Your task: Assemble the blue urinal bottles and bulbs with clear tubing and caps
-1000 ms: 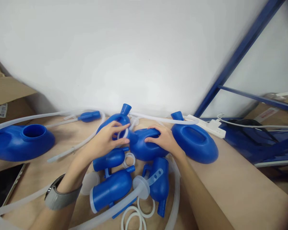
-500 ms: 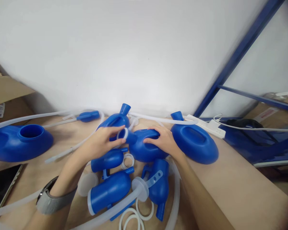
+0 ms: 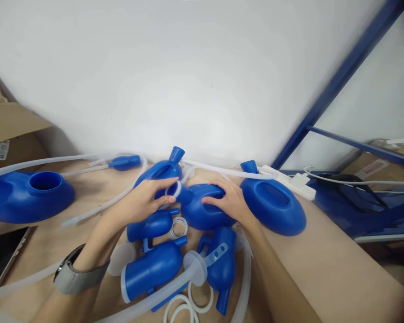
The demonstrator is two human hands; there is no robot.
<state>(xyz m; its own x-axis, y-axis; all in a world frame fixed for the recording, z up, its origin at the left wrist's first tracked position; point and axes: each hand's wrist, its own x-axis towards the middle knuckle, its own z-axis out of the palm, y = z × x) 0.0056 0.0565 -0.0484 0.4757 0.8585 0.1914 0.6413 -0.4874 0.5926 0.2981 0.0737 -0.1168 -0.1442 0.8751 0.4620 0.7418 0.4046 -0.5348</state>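
Observation:
A blue plastic urinal bottle [image 3: 202, 211] lies on its side in the middle of the table, its neck pointing left. My right hand [image 3: 230, 199] grips it from the right, thumb and fingers around the handle. At the bottle's mouth, a white ring [image 3: 178, 189] sits between the thumb and forefinger of my left hand [image 3: 151, 195]. Whether the ring is fully seated on the rim I cannot tell. Just in front lie smaller blue funnel-shaped pieces [image 3: 155, 269], a translucent hose with a disc-shaped cap [image 3: 195, 268] and several loose white rings [image 3: 201, 297].
More blue bottles stand behind [image 3: 161, 170], at right [image 3: 272, 204] and at left [image 3: 23, 199]. Pale hoses run across the table. A power strip [image 3: 296, 184] lies by the wall, a phone [image 3: 6, 255] at left, a cardboard box [image 3: 13, 125] beyond it.
The view has shifted slightly. Both hands keep nearly the same hold on the bottle and the ring.

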